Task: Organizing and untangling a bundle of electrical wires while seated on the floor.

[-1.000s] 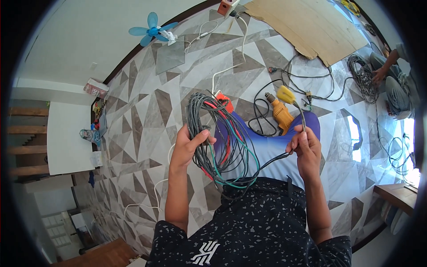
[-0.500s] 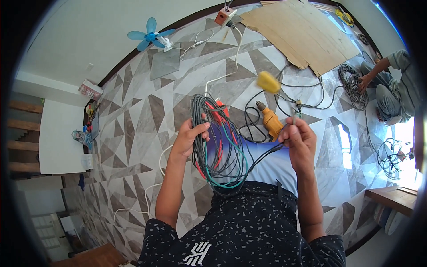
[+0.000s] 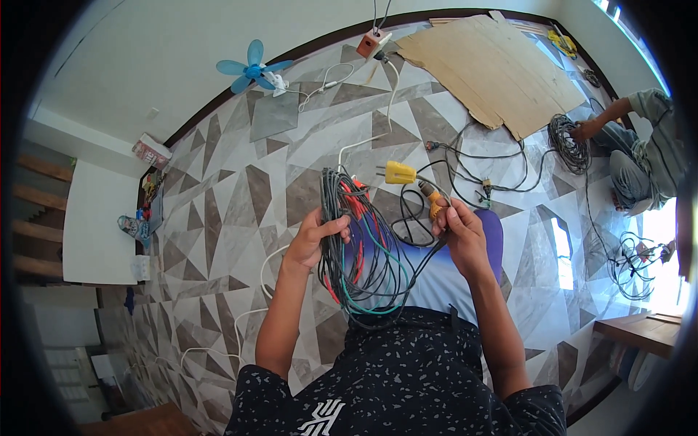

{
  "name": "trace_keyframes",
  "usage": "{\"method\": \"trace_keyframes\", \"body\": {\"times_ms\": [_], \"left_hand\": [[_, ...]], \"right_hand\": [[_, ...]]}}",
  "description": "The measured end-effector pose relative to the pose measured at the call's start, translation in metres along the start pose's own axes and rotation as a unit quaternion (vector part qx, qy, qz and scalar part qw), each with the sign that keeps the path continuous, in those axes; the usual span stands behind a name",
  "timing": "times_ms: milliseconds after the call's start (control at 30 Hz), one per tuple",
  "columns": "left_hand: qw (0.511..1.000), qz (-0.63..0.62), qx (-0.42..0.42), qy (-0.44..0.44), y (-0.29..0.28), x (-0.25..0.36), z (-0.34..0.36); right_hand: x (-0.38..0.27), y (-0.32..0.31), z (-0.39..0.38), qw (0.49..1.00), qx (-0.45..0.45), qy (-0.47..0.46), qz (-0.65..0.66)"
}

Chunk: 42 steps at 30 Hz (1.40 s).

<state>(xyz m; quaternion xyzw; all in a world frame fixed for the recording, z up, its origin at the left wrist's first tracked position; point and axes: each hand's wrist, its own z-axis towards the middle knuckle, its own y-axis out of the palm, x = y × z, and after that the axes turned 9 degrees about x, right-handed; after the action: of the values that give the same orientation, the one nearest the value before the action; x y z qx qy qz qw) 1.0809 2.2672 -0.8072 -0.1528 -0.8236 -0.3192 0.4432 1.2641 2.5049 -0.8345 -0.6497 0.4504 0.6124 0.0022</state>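
Head view: nearest us are our black speckled shirt (image 3: 392, 378) and purple-and-white trousers (image 3: 443, 283). Above our lap, our left hand (image 3: 309, 243) is wrapped around a thick coil of wires (image 3: 331, 261), mostly dark grey with red and green strands, thumb lying across the near face. Our right hand (image 3: 467, 240) pinches a dark cord (image 3: 424, 270) between thumb and fingers (image 3: 456, 218); this cord runs up from the coil's lower side. Just past our right fingers a yellow plug (image 3: 400, 173) is held up, its pins pointing left. Beyond it we see an orange drill (image 3: 430, 195), partly hidden by the hand, and black cable loops (image 3: 408, 227) beside it on the patterned floor (image 3: 200, 272). Farther right, a co-worker's hand (image 3: 582, 131) touches another coil of dark cable (image 3: 563, 151). Near the far wall lie a brown board (image 3: 494, 76) and, to the left, a grey tile (image 3: 275, 118) near a blue-bladed fan (image 3: 252, 71).
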Motion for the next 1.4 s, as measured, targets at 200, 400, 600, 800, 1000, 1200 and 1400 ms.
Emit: {"method": "trace_keyframes", "body": {"times_ms": [200,400,600,800,1000,1200,1400], "left_hand": [[0.988,-0.126,-0.082,-0.014,0.003,0.001,0.002],[0.991,-0.079,-0.103,0.021,0.007,-0.009,0.017],[0.991,-0.094,-0.091,0.021,0.007,-0.016,0.021],[0.997,-0.025,-0.065,0.037,0.013,-0.012,0.016],[0.998,0.003,-0.041,0.036,0.016,-0.015,0.015],[0.998,-0.016,-0.017,0.051,0.019,-0.020,0.016],[0.995,0.018,0.019,0.100,0.008,-0.023,0.016]], "right_hand": [[-0.030,-0.020,0.000,0.883,0.007,-0.121,-0.453],[-0.022,-0.020,0.009,0.879,0.099,-0.174,-0.433],[0.030,-0.056,0.025,0.932,0.000,-0.060,-0.357],[0.036,-0.053,0.000,0.835,0.022,-0.146,-0.530],[0.023,-0.014,-0.057,0.849,0.023,-0.153,-0.505],[0.052,-0.030,-0.069,0.972,0.001,0.138,-0.191],[0.019,-0.003,-0.077,0.976,0.081,0.091,-0.182]]}}
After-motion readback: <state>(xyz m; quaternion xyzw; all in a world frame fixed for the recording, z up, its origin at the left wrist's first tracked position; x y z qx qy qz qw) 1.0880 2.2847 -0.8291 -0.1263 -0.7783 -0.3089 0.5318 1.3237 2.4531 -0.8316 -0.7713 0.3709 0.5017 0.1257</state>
